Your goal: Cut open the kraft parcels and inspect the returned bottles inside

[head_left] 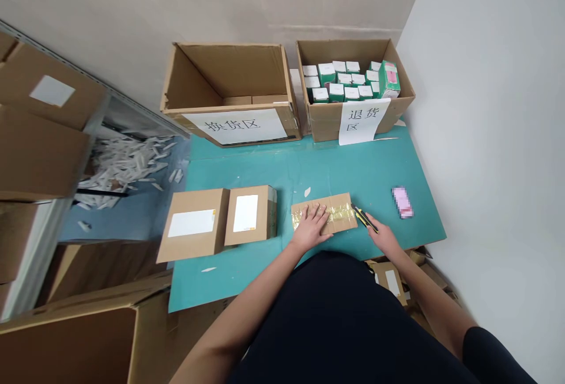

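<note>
Your left hand (311, 227) is lying with fingers spread on a taped carton (339, 214); to its right, your curled right hand (382, 236) is gripping a box cutter (362, 217).

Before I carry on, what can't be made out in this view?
Inside of the taped box: head view, hidden by its closed top, with the left hand over part of it.
Pink item: head view, pixelated, details lost.
Floor of the back right carton: head view, hidden by green-and-white boxes packed inside.
Large carton at lower left: head view, cut off by the picture's edges.
</note>
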`<action>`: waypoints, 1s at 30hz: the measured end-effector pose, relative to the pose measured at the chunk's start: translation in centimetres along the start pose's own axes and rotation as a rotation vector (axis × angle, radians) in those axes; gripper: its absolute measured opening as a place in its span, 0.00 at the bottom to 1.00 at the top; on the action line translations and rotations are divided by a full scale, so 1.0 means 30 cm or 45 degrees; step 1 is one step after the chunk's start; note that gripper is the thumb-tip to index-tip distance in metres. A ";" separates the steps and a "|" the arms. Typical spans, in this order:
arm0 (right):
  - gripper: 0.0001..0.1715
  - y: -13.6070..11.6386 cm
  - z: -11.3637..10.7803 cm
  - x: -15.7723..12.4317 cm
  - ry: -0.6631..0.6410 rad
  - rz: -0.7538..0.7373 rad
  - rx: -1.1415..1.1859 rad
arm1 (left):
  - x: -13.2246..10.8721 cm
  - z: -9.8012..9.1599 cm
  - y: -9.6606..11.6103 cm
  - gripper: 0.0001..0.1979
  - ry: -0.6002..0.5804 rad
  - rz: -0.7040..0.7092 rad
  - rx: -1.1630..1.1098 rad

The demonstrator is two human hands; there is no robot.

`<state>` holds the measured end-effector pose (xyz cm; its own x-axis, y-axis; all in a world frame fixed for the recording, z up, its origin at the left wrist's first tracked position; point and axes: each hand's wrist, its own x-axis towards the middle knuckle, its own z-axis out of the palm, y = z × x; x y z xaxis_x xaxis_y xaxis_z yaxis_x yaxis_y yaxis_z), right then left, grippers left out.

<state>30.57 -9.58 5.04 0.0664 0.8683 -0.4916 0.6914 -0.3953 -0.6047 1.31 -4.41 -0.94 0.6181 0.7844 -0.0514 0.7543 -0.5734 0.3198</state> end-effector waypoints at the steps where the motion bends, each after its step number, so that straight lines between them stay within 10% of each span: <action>1: 0.32 -0.001 -0.012 0.001 -0.006 -0.018 -0.016 | 0.001 0.000 0.000 0.38 -0.008 -0.004 0.000; 13: 0.33 -0.023 -0.187 0.037 -0.344 0.119 0.096 | -0.002 0.007 0.000 0.37 -0.002 -0.009 -0.007; 30: 0.37 0.053 -0.095 -0.057 -0.198 0.235 0.423 | 0.000 0.004 -0.006 0.36 0.015 -0.004 -0.002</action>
<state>33.60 -10.84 6.72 0.0399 0.7282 -0.6842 0.4065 -0.6374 -0.6546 1.20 -4.34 -1.12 0.6133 0.7888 -0.0411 0.7557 -0.5709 0.3211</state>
